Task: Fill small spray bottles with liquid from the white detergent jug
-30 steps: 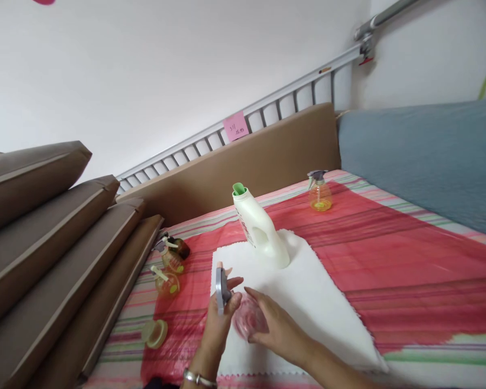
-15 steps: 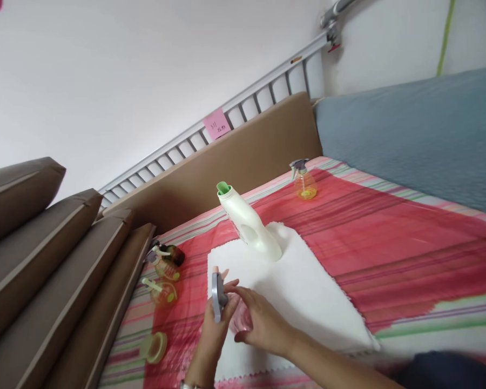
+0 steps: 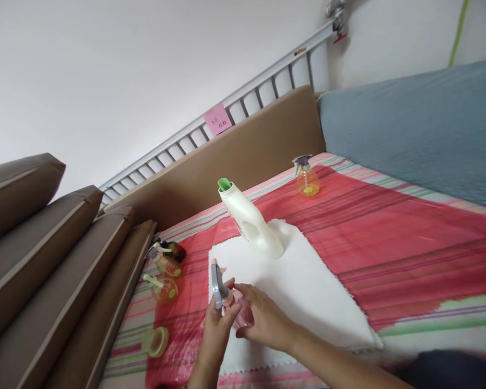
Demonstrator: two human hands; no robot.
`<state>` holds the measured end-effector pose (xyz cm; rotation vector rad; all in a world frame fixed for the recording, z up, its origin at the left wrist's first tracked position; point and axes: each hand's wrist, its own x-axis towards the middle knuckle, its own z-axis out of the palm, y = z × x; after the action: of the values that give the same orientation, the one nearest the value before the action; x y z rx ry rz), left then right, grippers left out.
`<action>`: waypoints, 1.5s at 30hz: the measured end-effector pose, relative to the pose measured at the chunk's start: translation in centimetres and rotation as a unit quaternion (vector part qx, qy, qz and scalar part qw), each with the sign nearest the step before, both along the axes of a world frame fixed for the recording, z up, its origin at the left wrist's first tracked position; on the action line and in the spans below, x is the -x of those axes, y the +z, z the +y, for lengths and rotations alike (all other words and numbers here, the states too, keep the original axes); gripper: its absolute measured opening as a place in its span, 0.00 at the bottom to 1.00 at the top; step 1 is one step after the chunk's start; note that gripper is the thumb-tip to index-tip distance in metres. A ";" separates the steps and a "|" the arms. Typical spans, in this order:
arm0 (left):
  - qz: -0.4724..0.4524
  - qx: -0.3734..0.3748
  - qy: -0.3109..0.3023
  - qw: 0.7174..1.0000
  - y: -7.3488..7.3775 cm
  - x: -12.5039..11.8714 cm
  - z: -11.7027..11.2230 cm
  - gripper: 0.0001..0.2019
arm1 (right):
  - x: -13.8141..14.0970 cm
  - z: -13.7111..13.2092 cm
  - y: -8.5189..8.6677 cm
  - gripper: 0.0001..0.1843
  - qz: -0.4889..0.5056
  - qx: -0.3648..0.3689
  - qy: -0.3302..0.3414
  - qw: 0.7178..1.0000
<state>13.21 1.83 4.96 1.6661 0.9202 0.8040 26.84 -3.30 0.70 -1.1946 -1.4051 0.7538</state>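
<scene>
My right hand (image 3: pixel 269 320) is closed around the body of a small clear pink spray bottle (image 3: pixel 243 312), its fingers hiding much of it. At the bottle's neck, my left hand (image 3: pixel 215 330) grips the grey trigger spray head (image 3: pixel 217 285) with thumb and fingers. The spray head sits at the bottle's mouth; whether it is fully screwed on I cannot tell. Both hands are above a white cloth (image 3: pixel 308 294). Just beyond them a large white jug-like bottle (image 3: pixel 251 219) with a green spout stands on the cloth, its mouth uncapped.
A yellow spray bottle (image 3: pixel 308 182) stands at the back. On the left are another clear spray bottle (image 3: pixel 164 290), a dark bottle (image 3: pixel 177 252) and a pale green cap (image 3: pixel 155 342). A red sheet (image 3: pixel 380 232) lies under the cloth. Brown padded panels (image 3: pixel 44 281) border the left.
The spray head and pink bottle have turned slightly, and the left thumb has shifted onto the collar at the neck. The camera view has moved a little; the other items stay in place.
</scene>
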 end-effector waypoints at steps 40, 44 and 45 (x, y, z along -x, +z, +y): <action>-0.061 -0.103 0.049 0.992 -2.9 -1.2 -0.2 0.10 | 1.8 0.5 4.3 0.22 0.048 0.102 -0.077 0.991; -0.049 -0.110 0.046 0.992 -2.7 -1.0 -0.3 0.10 | 1.9 -0.2 4.5 0.23 0.034 0.109 -0.093 0.989; -0.045 -0.110 0.046 0.992 -2.7 -1.0 -0.3 0.10 | 1.8 -0.3 4.6 0.23 0.026 0.111 -0.098 0.989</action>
<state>14.23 1.50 2.23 1.7711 0.8764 1.0674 24.99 -3.62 5.27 -1.4520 -1.1625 0.8118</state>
